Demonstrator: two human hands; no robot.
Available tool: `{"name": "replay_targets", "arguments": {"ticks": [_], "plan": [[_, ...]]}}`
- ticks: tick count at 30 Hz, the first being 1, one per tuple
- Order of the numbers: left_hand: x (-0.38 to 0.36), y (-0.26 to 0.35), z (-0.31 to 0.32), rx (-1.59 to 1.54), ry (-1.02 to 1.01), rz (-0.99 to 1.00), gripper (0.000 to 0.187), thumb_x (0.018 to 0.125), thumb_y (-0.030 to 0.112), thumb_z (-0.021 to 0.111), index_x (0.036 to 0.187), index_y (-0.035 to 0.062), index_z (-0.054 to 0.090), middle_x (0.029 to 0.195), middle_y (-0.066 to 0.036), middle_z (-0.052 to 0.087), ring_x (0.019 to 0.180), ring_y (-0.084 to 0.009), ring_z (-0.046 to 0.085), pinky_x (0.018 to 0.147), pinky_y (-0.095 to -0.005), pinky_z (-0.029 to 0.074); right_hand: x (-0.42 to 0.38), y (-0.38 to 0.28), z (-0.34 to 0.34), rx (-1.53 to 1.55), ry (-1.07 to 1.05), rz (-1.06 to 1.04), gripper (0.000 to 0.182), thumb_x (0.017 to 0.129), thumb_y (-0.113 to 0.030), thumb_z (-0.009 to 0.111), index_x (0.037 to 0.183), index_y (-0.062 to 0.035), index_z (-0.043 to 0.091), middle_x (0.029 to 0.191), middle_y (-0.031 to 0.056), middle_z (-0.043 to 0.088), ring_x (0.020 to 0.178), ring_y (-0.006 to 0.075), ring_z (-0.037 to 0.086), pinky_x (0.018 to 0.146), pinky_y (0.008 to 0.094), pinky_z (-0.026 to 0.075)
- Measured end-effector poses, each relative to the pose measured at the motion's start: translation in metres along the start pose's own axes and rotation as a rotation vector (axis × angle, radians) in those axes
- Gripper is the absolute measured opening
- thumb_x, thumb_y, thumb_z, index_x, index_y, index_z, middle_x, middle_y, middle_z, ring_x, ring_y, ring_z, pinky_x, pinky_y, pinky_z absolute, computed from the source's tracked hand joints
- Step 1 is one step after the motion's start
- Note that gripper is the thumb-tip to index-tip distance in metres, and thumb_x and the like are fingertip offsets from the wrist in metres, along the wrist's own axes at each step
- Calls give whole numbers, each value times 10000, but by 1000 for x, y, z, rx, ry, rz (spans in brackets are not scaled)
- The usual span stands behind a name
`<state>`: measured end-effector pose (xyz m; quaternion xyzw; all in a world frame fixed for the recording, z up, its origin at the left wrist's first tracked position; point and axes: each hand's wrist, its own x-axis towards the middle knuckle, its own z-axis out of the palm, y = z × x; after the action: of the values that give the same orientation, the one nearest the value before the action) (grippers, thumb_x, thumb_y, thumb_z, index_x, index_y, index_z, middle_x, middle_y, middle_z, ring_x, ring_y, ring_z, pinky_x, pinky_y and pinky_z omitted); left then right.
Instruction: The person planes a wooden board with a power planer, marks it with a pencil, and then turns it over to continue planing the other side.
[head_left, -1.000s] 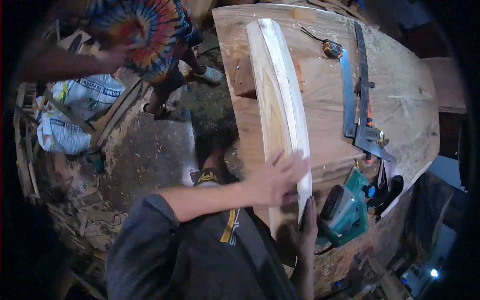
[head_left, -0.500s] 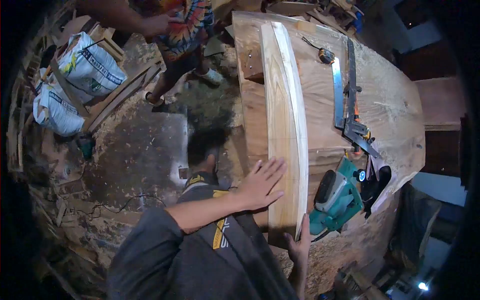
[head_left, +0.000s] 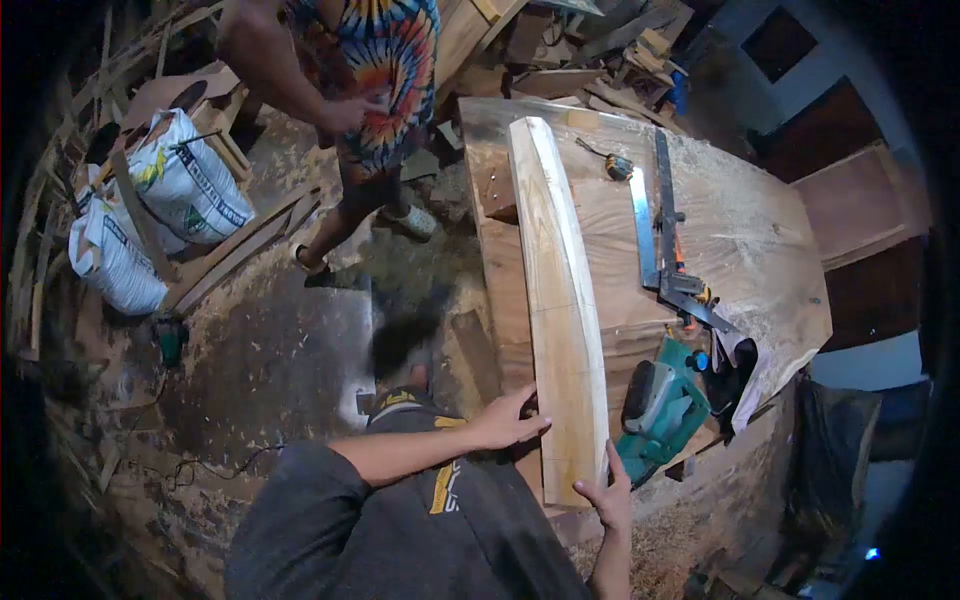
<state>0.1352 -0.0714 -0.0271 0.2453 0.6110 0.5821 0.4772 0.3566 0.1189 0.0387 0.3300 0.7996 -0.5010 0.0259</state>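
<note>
Since half a second ago the left hand (head_left: 507, 420) has slid off the face of the curved board (head_left: 556, 290) to its near left edge, fingers loosely spread against the side. The right hand (head_left: 607, 492) cups the near right corner, open and bracing, so the two hands steady the board's near end from both sides. The board lies lengthwise on the workbench (head_left: 760, 230). A green power planer (head_left: 660, 410) sits just beside its right edge, crowding that side; the left edge overhangs the open floor.

dim overall | bench lit from above | dark vignetted corners | fisheye bending | soft focus
</note>
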Motion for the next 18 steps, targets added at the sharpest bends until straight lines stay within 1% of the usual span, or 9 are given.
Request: {"name": "replay_targets", "arguments": {"ticks": [3, 6, 9, 12, 15, 18], "plan": [[-1, 9, 9, -42, 111, 42, 783, 879, 326, 721, 1464, 6, 310, 1284, -172, 592, 1190, -246, 572, 1016, -372, 445, -11, -8, -4, 122, -37, -15, 924, 635, -213, 842, 1418, 59, 432, 1312, 197, 561, 1206, 295, 536, 1080, 387, 374], [7, 18, 19, -441, 97, 71, 935, 823, 310, 789, 1490, 1, 211, 1356, -159, 527, 1217, -232, 531, 1046, -360, 418, -30, -25, -22, 419, -210, 96, 846, 680, -248, 797, 1385, 76, 460, 1273, 169, 600, 1169, 266, 575, 1035, 362, 425], [1, 27, 33, -444, 277, 28, 1046, 794, 336, 801, 1509, -2, 116, 1416, -186, 442, 1279, -267, 471, 1093, -377, 366, -47, 16, -23, 587, -329, 318, 787, 723, -272, 757, 1375, 64, 472, 1237, 144, 622, 1140, 229, 595, 974, 336, 467], [-4, 42, 32, -355, 372, 2, 1075, 801, 355, 786, 1504, -8, 59, 1443, -190, 413, 1291, -286, 462, 1087, -399, 376, -62, 15, -6, 779, -370, 303, 785, 746, -281, 742, 1383, 75, 450, 1237, 144, 620, 1136, 209, 590, 933, 327, 487], [7, 72, 4, -548, 393, -126, 934, 826, 385, 744, 1473, -28, 212, 1378, -186, 493, 1256, -288, 505, 1065, -413, 401, -76, -7, 10, 845, -353, 305, 813, 750, -281, 740, 1406, 77, 416, 1252, 143, 610, 1131, 200, 587, 963, 326, 469], [35, 72, -38, -734, 157, -230, 782, 809, 455, 728, 1387, 14, 442, 1263, -169, 586, 1217, -271, 531, 1044, -385, 406, -86, 12, 18, 670, -362, 207, 813, 759, -270, 746, 1413, 74, 406, 1290, 146, 586, 1147, 206, 580, 1003, 328, 445]]}}
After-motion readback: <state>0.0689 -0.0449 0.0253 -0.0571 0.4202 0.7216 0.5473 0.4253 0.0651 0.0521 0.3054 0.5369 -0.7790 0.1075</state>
